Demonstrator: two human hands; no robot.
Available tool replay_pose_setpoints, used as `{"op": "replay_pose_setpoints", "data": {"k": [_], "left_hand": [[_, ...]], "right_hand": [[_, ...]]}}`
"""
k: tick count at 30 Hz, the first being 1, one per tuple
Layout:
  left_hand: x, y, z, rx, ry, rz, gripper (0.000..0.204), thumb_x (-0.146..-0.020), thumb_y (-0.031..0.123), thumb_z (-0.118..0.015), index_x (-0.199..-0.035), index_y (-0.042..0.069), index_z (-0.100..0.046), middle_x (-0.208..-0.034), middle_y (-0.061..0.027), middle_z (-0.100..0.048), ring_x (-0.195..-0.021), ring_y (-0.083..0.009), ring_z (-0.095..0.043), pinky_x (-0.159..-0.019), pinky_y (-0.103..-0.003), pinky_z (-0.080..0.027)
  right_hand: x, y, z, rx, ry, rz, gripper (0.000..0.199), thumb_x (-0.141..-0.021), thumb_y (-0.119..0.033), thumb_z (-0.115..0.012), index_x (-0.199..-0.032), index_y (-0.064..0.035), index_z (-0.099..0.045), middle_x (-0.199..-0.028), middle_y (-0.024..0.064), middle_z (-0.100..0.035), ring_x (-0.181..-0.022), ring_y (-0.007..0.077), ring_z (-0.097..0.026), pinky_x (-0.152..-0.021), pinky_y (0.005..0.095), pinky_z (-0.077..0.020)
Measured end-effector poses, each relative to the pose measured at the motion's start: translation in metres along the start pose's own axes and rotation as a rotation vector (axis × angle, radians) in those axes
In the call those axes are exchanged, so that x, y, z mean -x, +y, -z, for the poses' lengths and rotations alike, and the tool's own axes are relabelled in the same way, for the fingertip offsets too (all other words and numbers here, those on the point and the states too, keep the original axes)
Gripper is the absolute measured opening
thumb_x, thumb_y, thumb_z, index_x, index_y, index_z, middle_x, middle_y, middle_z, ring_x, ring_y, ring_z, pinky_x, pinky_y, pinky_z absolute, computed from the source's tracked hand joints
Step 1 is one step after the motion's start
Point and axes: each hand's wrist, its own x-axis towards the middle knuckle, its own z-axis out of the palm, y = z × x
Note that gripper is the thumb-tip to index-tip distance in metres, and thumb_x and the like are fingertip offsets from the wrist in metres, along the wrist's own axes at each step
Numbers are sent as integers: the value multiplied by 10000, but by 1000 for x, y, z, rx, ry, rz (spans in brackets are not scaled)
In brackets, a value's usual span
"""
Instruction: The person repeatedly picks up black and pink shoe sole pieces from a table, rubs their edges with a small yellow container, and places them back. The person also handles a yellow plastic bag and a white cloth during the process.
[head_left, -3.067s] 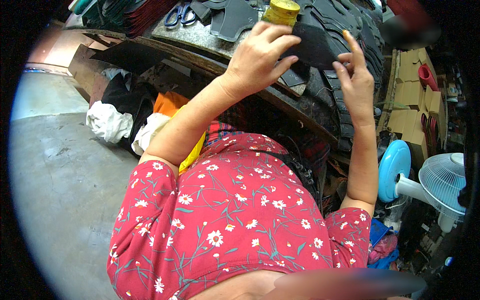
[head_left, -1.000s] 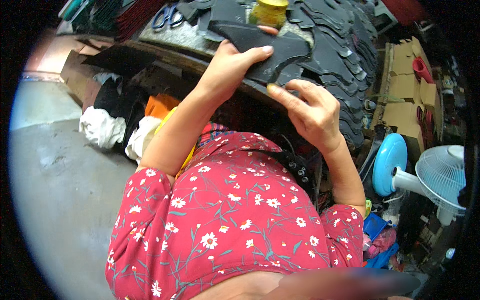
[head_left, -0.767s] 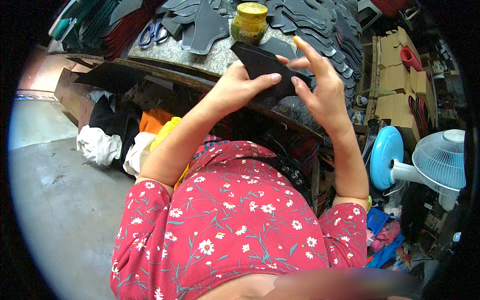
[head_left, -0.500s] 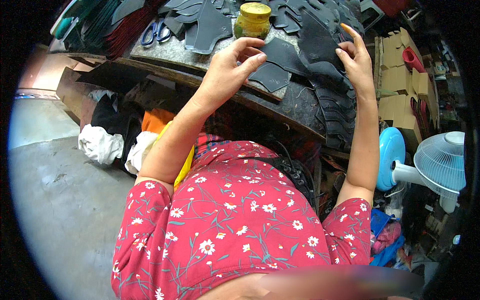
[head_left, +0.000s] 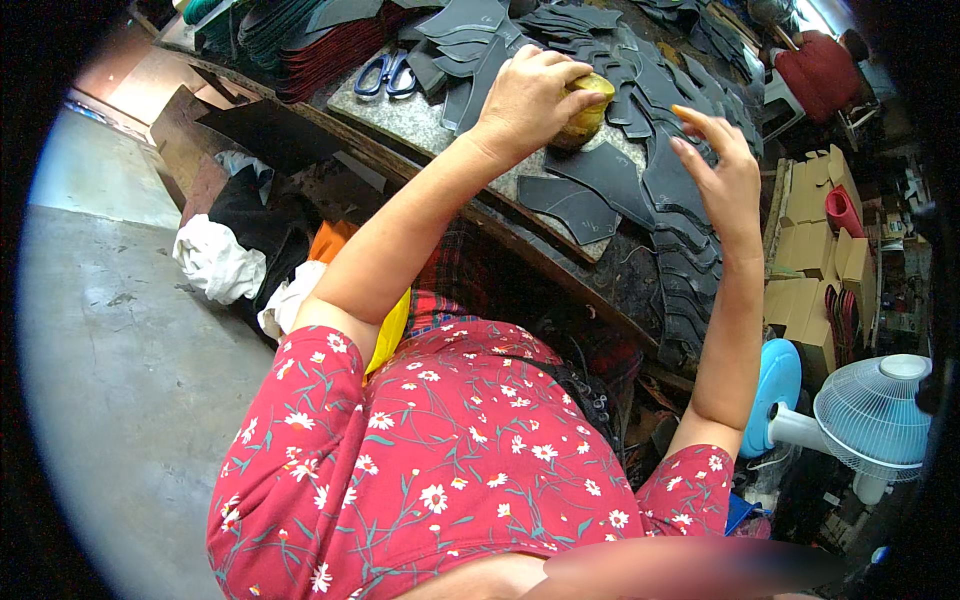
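My left hand (head_left: 535, 105) is at the upper middle, its curled fingers and thumb around the top of a squat yellow jar (head_left: 580, 125). The fingers cover the jar's left side. Over to the right, my right hand (head_left: 725, 175) hovers with fingers bent and apart, holding nothing. One of its fingertips is orange-yellow. Below the jar, a dark grey flat cut piece (head_left: 568, 206) lies near the front edge of a speckled slab (head_left: 415, 125). A second cut piece (head_left: 610, 180) lies beside it, partly overhanging the slab. Overlapping dark pieces (head_left: 685, 255) run down below my right hand.
Blue-handled scissors (head_left: 384, 76) lie on the slab's left part. Stacks of dark green and red sheets (head_left: 340, 55) stand at the far left. Right of the bench are cardboard boxes (head_left: 805, 250) and a white-and-blue fan (head_left: 870, 415). Cloth bundles (head_left: 220, 260) sit beneath the bench.
My left hand has moved from above the loose cut pieces up to the jar, closing on its top. My right hand has come off the dark pieces. The whole view has shifted.
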Motion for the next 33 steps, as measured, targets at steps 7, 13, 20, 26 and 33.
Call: {"op": "replay_pose_setpoints", "data": {"k": [7, 13, 20, 26, 33], "left_hand": [[-6, -7, -11, 392, 74, 431, 354, -955, 369, -604, -1020, 51, -745, -904, -169, -727, -828, -306, -713, -751, -368, -544], [-5, -20, -15, 466, 68, 458, 375, -976, 369, -572, -1023, 36, -737, -921, -173, -727, -825, -272, -721, -746, -345, -542], [3, -10, -14, 290, 77, 250, 367, -974, 373, -553, -1012, 72, -760, -985, -151, -712, -930, -337, -637, -869, -415, -483], [20, 12, 8, 95, 203, 23, 372, -995, 348, -512, -1149, 63, -693, -1173, -192, -600, -1101, -364, -532, -969, -421, -402], [82, 60, 20, 133, -428, -116, 205, -905, 247, -661, -909, 42, -667, -928, -107, -643, -918, -300, -597, -828, -385, -496]], "right_hand": [[-53, -38, -31, 227, -351, 71, 487, -802, -478, -741, -1161, -151, -721, -1205, 68, -628, -1173, 259, -552, -981, 399, -457], [-70, -63, -57, 447, -490, 39, 608, -730, -617, -739, -1146, -173, -742, -1203, 57, -638, -1180, 242, -558, -966, 407, -463], [-33, -55, -13, 377, -269, 155, 444, -791, -485, -747, -1095, -161, -751, -1184, 45, -653, -1128, 248, -595, -949, 400, -466], [16, -28, 12, 43, -233, -96, 394, -822, -260, -770, -1196, -159, -696, -1052, 87, -701, -1004, 230, -657, -864, 357, -505], [72, -13, -41, 298, -164, 94, 829, -720, -132, -772, -1471, -226, -434, -988, 53, -648, -921, 259, -612, -765, 397, -508]]}}
